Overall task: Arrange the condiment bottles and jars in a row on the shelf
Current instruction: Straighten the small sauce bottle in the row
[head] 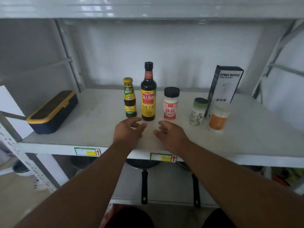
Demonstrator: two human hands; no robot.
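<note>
On the white shelf a small sauce bottle with a yellow cap, a tall dark soy sauce bottle and a white jar with a red label and black lid stand side by side. Further right stand a white jar with a green rim and a white jar with an orange label. My left hand hovers just in front of the soy sauce bottle, fingers loosely curled, holding nothing. My right hand hovers beside it, in front of the red-label jar, also empty.
A dark blue box with a yellow rim lies at the shelf's left end. A black "Spray Bottle" carton stands behind the two right-hand jars. Pans with black handles hang on the shelf below. Metal uprights frame both sides.
</note>
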